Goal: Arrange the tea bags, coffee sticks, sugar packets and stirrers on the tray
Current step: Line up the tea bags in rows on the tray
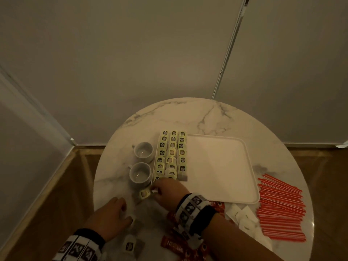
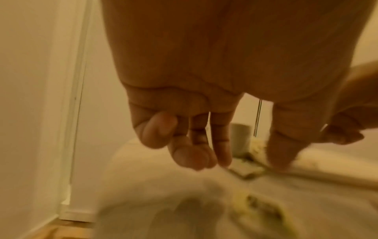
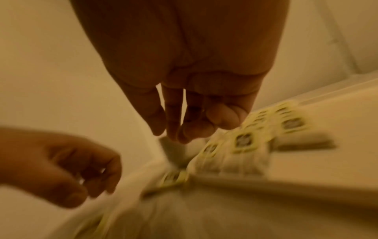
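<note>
A white tray (image 1: 216, 166) lies on a round marble table (image 1: 188, 113), with three columns of yellow-tagged tea bags (image 1: 172, 153) along its left side. My right hand (image 1: 155, 191) pinches one tea bag (image 1: 145, 194) just off the tray's near left corner; the right wrist view shows my right hand (image 3: 184, 134) with its fingertips on that tea bag (image 3: 174, 152). My left hand (image 1: 124, 210) hovers low over the table, loosely curled and holding nothing. Red coffee sticks (image 1: 173, 247), white sugar packets (image 1: 241, 215) and red stirrers (image 1: 280, 210) lie on the table.
Two white cups (image 1: 144, 151) (image 1: 140, 173) stand left of the tray. More loose tea bags (image 1: 131, 245) lie near the front edge by my left wrist. A wall stands close behind the table, and wooden floor shows around it.
</note>
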Demonstrator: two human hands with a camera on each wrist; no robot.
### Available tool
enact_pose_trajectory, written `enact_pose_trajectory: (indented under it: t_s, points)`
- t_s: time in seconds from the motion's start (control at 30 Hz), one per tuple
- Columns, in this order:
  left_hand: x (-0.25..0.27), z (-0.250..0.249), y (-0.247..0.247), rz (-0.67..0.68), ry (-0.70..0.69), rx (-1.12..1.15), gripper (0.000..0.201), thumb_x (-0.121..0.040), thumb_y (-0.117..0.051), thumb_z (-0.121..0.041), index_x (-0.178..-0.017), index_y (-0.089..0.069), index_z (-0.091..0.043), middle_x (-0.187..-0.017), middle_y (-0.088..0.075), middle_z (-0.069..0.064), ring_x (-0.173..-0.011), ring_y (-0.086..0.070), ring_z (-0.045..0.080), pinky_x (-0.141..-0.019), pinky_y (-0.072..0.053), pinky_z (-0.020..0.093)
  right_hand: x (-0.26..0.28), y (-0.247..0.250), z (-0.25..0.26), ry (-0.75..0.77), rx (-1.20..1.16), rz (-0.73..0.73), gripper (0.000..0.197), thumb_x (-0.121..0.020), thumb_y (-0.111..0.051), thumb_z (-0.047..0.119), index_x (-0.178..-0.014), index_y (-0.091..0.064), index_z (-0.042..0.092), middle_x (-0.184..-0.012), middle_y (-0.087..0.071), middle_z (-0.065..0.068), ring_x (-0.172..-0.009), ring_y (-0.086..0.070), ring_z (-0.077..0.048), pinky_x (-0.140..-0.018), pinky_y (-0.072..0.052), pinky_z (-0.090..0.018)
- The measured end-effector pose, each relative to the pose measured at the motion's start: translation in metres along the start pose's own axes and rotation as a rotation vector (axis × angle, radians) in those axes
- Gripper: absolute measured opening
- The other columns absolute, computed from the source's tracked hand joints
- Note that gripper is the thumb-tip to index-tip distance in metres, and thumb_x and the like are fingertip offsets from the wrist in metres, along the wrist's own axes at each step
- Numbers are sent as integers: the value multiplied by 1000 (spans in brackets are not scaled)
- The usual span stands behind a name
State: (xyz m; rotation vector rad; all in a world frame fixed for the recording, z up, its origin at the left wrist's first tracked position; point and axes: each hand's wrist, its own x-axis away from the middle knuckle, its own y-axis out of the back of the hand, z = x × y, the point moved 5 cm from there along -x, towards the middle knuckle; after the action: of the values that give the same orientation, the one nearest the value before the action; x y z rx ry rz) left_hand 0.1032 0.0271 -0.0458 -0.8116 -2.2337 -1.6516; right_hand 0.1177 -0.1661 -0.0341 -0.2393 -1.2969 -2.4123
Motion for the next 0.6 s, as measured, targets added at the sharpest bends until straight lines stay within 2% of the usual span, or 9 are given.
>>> enact_pose_trajectory:
  t_s: [0.07,0.13,0.2,0.3,0.37,0.43,0.53,0.6]
  points:
    - [8,9,-4,59,-14,-64,40,-79,-56,-62,-105,-45,-33,-103,-44,-11,-87,-53,7,-78,-45,24,-5,-20,13,-15,124,91,37,-95,-46,28,-131,-52,22,-137,-51,-8,-127,-47,-30,-107,-38,-46]
    - [15,14,-9,102,-41,-66,55,-74,-61,-64,-116,-41,-35,-110,-39,-11,-93,-51,7,-80,-43,22,-8,-33,21,-36,174,148,36,-95,-46,25,-130,-49,19,-130,-55,-13,-120,-53,-33,-99,-43,-45]
    - [20,14,-14,123,-65,-63,79,-65,-67,-67,-130,-35,-33,-119,-35,-10,-102,-51,8,-86,-42,22,-8,-40,26,-33,189,175,37,-95,-47,25,-132,-44,20,-123,-58,-13,-111,-58,-34,-88,-47,-41]
    - [25,11,-25,143,-78,-92,100,-63,-72,-61,-143,-21,-30,-134,-28,-7,-117,-48,12,-94,-42,21,-6,-45,26,-27,224,206,36,-97,-43,30,-132,-42,23,-122,-58,-12,-108,-59,-32,-86,-48,-39]
    - [25,8,-31,134,-93,-128,106,-66,-72,-55,-149,-11,-30,-141,-24,-5,-121,-48,13,-97,-42,22,-4,-48,22,-35,245,219,33,-98,-41,32,-129,-46,22,-118,-59,-12,-105,-60,-32,-83,-48,-39]
    - [23,8,-35,106,-98,-138,108,-68,-70,-54,-151,-4,-33,-140,-24,-5,-118,-50,14,-94,-44,24,0,-49,20,-21,266,230,29,-98,-40,31,-124,-49,20,-113,-60,-13,-102,-60,-32,-76,-46,-36]
    - [19,7,-37,90,-108,-141,99,-69,-67,-56,-148,-12,-35,-130,-29,-5,-107,-54,14,-85,-46,23,13,-49,14,11,291,264,30,-98,-44,29,-126,-50,19,-117,-57,-14,-104,-58,-33,-75,-42,-34]
    - [15,4,-35,87,-122,-128,89,-71,-66,-55,-144,-21,-34,-127,-28,-5,-101,-54,14,-81,-45,22,18,-45,10,12,271,241,32,-97,-44,31,-127,-51,23,-119,-57,-14,-107,-57,-33,-81,-45,-36]
